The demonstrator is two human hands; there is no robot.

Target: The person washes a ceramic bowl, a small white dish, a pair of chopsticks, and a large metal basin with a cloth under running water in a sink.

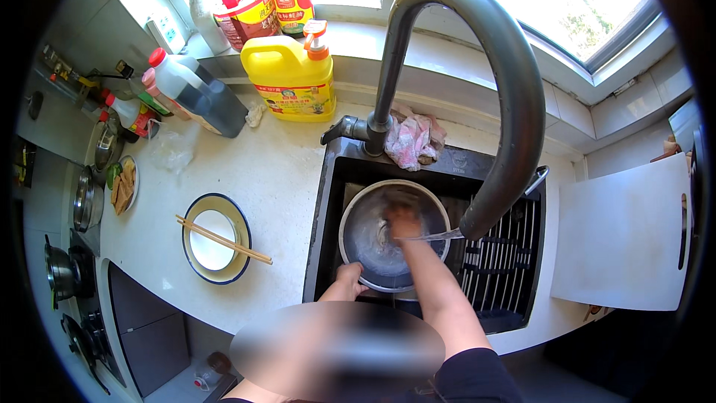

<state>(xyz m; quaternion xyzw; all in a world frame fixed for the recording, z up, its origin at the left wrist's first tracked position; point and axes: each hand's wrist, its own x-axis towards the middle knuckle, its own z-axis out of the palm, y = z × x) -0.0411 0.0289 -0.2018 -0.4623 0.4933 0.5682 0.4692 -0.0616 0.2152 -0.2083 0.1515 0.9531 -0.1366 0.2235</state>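
Observation:
A round metal basin with water in it sits in the dark sink. My left hand is closed on the basin's near left rim, thumb over the edge. Inside the basin is my right hand, smeared by motion, so its fingers and anything in them cannot be made out. From the grey gooseneck faucet a stream of water runs onto my right wrist and into the basin.
Chopsticks lie across a white bowl inside a larger blue-rimmed bowl, left of the sink. A wire rack fills the sink's right side. A pink-white cloth, yellow jug and white cutting board stand around.

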